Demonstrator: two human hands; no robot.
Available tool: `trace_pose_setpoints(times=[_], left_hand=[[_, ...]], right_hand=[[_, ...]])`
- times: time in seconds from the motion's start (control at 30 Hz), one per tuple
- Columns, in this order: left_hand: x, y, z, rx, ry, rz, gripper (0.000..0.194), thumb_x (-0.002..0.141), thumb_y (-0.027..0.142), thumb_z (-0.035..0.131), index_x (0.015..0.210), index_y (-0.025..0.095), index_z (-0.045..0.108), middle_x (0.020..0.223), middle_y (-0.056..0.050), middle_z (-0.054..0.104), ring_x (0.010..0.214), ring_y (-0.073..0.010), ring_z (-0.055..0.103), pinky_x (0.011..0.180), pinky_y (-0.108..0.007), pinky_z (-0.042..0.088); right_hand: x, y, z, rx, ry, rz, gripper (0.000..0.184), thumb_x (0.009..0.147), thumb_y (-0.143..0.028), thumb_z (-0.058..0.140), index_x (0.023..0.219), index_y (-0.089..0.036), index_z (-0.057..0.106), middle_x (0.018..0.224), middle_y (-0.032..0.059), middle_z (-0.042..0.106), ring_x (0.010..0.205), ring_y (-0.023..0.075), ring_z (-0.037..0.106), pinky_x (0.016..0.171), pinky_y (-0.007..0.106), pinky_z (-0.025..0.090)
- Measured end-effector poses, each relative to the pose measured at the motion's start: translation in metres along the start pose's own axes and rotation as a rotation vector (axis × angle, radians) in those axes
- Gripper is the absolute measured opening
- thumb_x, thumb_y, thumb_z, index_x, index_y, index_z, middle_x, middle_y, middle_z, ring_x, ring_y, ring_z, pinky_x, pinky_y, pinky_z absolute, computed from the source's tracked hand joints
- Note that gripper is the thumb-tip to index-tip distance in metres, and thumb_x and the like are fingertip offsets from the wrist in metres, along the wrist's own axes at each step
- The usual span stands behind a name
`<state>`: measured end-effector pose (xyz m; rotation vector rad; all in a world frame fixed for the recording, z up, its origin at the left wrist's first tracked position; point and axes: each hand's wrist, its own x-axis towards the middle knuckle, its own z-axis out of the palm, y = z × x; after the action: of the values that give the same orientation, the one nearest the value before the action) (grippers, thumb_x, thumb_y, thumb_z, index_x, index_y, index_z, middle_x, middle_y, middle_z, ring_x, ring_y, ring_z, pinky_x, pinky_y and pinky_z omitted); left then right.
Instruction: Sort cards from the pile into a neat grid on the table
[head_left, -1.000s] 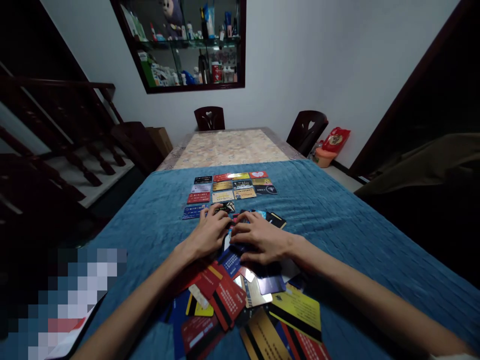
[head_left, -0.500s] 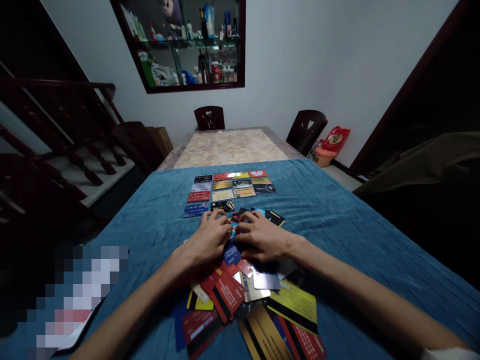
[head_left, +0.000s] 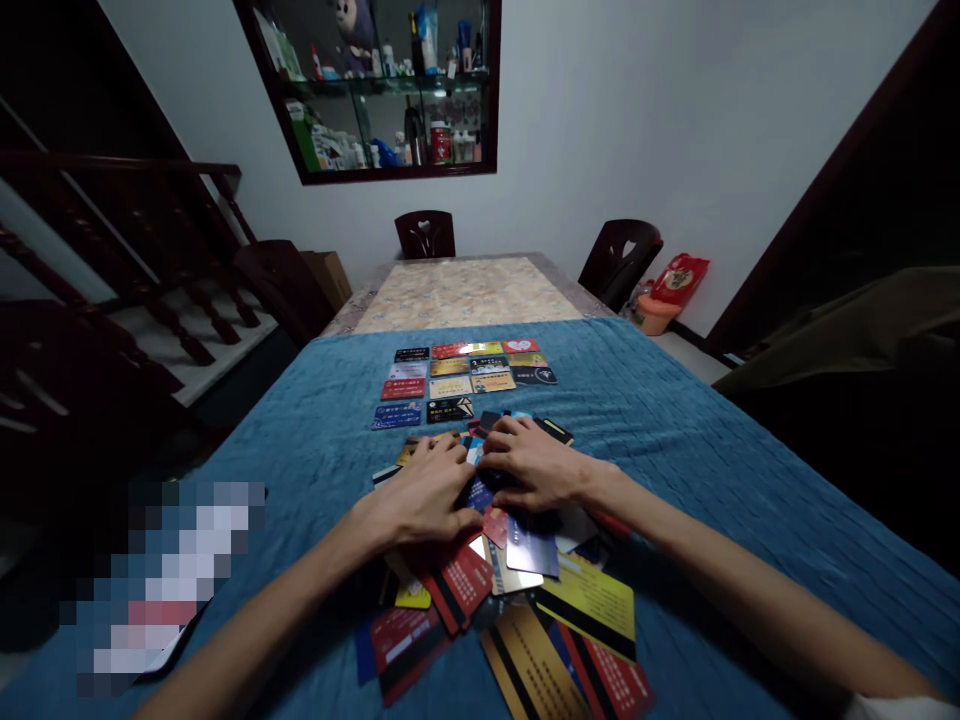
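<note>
A loose heap of plastic cards (head_left: 517, 600) in red, blue, yellow and gold lies on the blue cloth (head_left: 675, 420) in front of me. My left hand (head_left: 420, 495) rests palm down on the heap's far left part, fingers spread flat over the cards. My right hand (head_left: 536, 465) lies beside it on the heap's far right part, its fingers slightly curled and pressing on cards. The fingertips of both hands nearly meet over a blue card (head_left: 475, 450). Beyond the hands, cards laid out in neat rows (head_left: 469, 378) face up on the cloth.
A patterned tabletop (head_left: 465, 290) continues past the cloth, with two dark chairs (head_left: 425, 233) at its far end. A wall cabinet of bottles (head_left: 390, 90) hangs above. Stairs with a dark rail (head_left: 150, 250) run on the left. A blurred patch sits at lower left.
Both hands have slid a little farther over the heap, shifting the cards under them. A dark card beyond the left hand now lies uncovered in the nearest row.
</note>
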<state>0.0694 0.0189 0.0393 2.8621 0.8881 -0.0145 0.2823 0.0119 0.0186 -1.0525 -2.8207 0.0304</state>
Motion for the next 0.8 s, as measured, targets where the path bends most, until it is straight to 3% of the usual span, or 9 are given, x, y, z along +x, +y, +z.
trace_pose_setpoints(times=[0.4,0.6,0.8], left_hand=[[0.001,0.0,0.003,0.016,-0.016,-0.038,0.051,0.082,0.038,0.067,0.128,0.02,0.057,0.137,-0.014,0.056,0.128,-0.0351,0.047,0.103,-0.052,0.038],[0.0,0.007,0.0,0.042,-0.039,-0.039,0.043,0.083,0.033,0.061,0.122,0.015,0.061,0.124,-0.016,0.062,0.12,-0.0341,0.052,0.103,-0.05,0.037],[-0.001,0.009,-0.004,0.008,0.006,-0.005,0.03,0.081,0.033,0.06,0.107,0.019,0.066,0.112,-0.011,0.066,0.114,-0.0311,0.053,0.1,-0.048,0.038]], right_hand=[[0.001,0.004,0.001,-0.006,0.029,-0.108,0.029,0.084,-0.042,0.064,0.098,-0.016,0.068,0.102,0.0109,0.064,0.098,0.0261,0.047,0.084,0.041,0.037],[0.0,0.004,-0.001,0.049,0.027,-0.11,0.03,0.079,-0.039,0.068,0.098,-0.016,0.068,0.104,0.0112,0.064,0.098,0.0261,0.047,0.086,0.043,0.038],[0.0,0.003,-0.005,0.067,0.022,-0.106,0.03,0.078,-0.039,0.068,0.098,-0.016,0.068,0.103,0.0112,0.065,0.1,0.0266,0.047,0.087,0.043,0.038]])
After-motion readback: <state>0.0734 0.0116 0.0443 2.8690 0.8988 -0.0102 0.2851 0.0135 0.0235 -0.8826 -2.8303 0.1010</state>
